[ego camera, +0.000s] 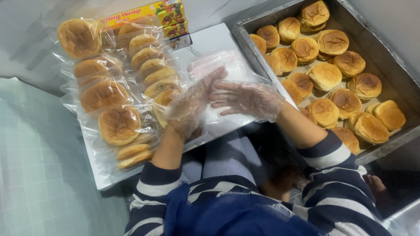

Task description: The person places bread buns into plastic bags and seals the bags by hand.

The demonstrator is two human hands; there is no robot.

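Observation:
Both my hands wear loose clear plastic gloves and hover over a white board (210,41) on my lap. My left hand (194,100) and my right hand (245,99) have their fingers spread and meet above an empty clear plastic bag (223,67) lying flat on the board. The left hand's fingers touch the bag; whether either hand grips it I cannot tell. Left of my hands lie several bagged buns (119,124) in clear wrappers. To the right stands a metal tray (396,78) with several loose browned buns (324,76).
A yellow box of cling wrap (144,15) lies at the far edge of the board behind the bagged buns. Pale tiled floor (39,166) is at the left. My knees and striped sleeves are below the board.

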